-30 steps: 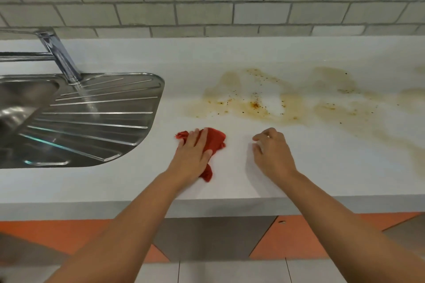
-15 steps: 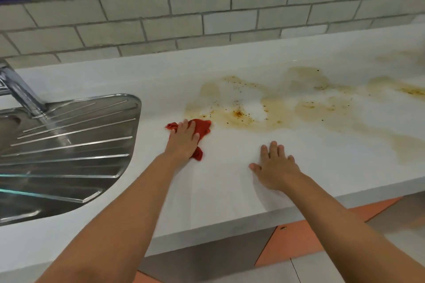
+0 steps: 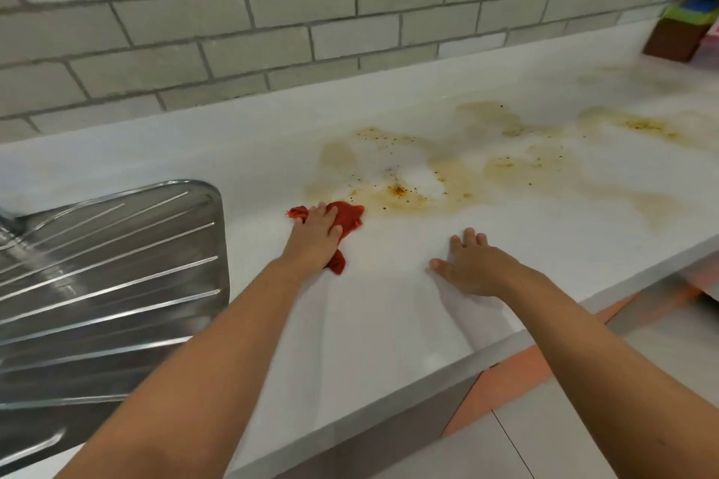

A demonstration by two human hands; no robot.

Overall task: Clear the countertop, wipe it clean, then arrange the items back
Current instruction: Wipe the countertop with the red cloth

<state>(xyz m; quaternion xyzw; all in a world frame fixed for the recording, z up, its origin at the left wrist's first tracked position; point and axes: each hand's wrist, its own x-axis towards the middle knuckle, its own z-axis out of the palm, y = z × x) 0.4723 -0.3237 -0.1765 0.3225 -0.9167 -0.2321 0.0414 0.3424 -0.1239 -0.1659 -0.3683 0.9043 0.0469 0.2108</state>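
Note:
My left hand (image 3: pixel 315 235) presses flat on a crumpled red cloth (image 3: pixel 348 216) lying on the white countertop (image 3: pixel 369 323). The cloth's far edge touches the near rim of a wide yellow-brown stain (image 3: pixel 439 183) dotted with dark specks, which spreads rightward across the counter. My right hand (image 3: pixel 472 264) rests palm down on bare counter to the right of the cloth, fingers apart, holding nothing.
A steel sink drainboard (image 3: pixel 105 284) with raised ribs takes up the left side. A grey tiled wall (image 3: pixel 272 23) runs along the back. At the far right corner stand a brown box and coloured items (image 3: pixel 679 31), blurred. The counter's front edge (image 3: pixel 505 342) runs diagonally below my right arm.
My left hand slid the red cloth away from me up to the stain's edge. My right hand opened from a loose curl to flat on the counter. The view swung right.

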